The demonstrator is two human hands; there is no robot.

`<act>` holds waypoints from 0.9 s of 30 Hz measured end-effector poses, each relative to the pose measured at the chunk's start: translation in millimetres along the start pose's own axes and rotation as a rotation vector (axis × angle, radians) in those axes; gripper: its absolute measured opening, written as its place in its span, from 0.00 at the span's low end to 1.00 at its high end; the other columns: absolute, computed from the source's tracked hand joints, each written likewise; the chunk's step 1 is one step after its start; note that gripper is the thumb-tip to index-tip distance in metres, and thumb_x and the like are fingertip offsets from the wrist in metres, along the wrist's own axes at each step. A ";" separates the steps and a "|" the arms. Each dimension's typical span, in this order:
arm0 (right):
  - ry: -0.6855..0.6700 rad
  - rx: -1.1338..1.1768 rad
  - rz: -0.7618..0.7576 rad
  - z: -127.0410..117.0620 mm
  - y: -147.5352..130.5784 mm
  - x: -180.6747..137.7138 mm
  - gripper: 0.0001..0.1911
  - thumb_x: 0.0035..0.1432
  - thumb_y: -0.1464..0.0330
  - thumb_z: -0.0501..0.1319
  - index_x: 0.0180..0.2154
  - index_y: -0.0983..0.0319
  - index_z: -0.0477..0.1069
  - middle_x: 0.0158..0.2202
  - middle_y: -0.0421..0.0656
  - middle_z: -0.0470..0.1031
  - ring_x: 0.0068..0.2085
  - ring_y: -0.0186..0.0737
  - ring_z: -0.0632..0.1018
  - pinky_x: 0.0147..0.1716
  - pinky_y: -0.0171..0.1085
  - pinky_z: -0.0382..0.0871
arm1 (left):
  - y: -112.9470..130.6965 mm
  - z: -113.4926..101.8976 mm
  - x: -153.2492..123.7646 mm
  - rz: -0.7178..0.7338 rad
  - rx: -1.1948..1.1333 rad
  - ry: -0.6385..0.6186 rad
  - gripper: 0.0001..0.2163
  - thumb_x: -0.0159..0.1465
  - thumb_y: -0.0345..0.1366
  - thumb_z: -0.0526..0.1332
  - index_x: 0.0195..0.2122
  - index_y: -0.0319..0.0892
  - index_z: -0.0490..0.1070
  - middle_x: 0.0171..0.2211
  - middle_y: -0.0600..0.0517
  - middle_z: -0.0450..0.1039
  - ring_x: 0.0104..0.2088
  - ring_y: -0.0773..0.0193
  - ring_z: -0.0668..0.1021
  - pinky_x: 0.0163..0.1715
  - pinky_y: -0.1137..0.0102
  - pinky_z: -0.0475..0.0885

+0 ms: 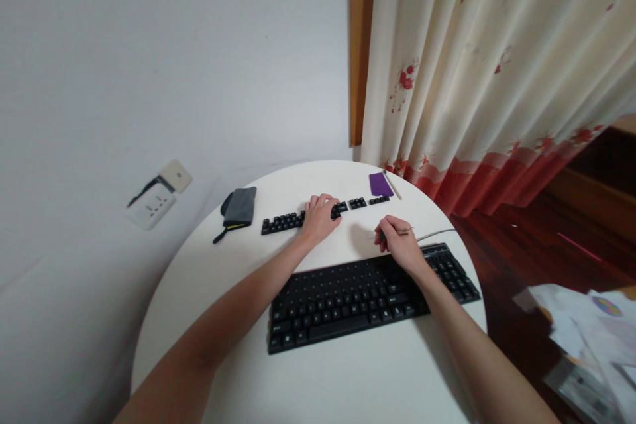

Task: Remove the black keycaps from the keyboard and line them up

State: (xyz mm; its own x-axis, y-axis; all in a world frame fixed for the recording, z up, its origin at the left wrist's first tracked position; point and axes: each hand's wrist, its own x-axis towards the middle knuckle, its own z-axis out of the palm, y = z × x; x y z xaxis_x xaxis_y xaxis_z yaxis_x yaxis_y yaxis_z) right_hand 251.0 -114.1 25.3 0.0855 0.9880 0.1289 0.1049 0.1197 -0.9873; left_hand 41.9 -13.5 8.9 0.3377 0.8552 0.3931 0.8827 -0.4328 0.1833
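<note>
A black keyboard lies on the round white table. Behind it a row of loose black keycaps stretches across the table, with two more small groups to the right. My left hand rests on the middle of that row, fingers curled over keycaps. My right hand hovers at the keyboard's far edge, closed on a thin wire-like tool that I cannot make out fully.
A folded grey cloth pouch lies at the table's back left. A purple cloth and a thin stick lie at the back right. The keyboard cable runs off right. Curtains hang behind; papers lie on the floor at right.
</note>
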 end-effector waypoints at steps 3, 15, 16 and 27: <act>-0.004 -0.001 0.002 0.3 -1.0 -0.2 0.16 0.61 0.60 0.55 0.25 0.62 0.68 0.18 0.38 0.71 0.16 0.30 0.69 0.16 0.30 0.59 | -1.5 -1.4 0.0 -0.016 -0.001 -0.019 0.20 0.58 0.38 0.66 0.52 0.49 0.70 0.53 0.47 0.68 0.52 0.49 0.66 0.49 0.57 0.61; -0.011 -0.006 0.009 0.7 -1.2 -0.7 0.16 0.61 0.59 0.55 0.25 0.62 0.68 0.18 0.38 0.71 0.16 0.30 0.68 0.16 0.29 0.59 | -12.8 -9.7 -4.0 -0.022 0.007 -0.042 0.27 0.56 0.37 0.66 0.58 0.50 0.65 0.56 0.47 0.64 0.54 0.47 0.64 0.49 0.56 0.61; -0.012 -0.007 0.007 0.7 -0.9 -0.7 0.17 0.61 0.59 0.54 0.25 0.62 0.68 0.18 0.38 0.71 0.16 0.30 0.68 0.16 0.29 0.58 | -13.0 -9.1 -3.7 -0.022 0.009 -0.038 0.27 0.56 0.37 0.66 0.58 0.50 0.65 0.56 0.47 0.64 0.53 0.48 0.64 0.49 0.56 0.61; -0.019 -0.019 0.011 0.7 0.1 0.0 0.17 0.61 0.59 0.55 0.25 0.62 0.68 0.18 0.38 0.71 0.16 0.30 0.68 0.16 0.30 0.59 | -10.2 -6.0 -2.3 -0.013 0.018 -0.048 0.30 0.56 0.44 0.66 0.60 0.49 0.62 0.57 0.46 0.64 0.53 0.47 0.64 0.50 0.56 0.60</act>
State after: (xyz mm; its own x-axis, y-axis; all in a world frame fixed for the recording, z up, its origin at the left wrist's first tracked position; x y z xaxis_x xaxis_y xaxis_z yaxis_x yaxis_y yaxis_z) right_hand 250.3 -114.0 25.1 0.0675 0.9909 0.1163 0.1232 0.1073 -0.9866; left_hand 30.1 -12.7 11.6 0.3411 0.8735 0.3473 0.8928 -0.4167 0.1713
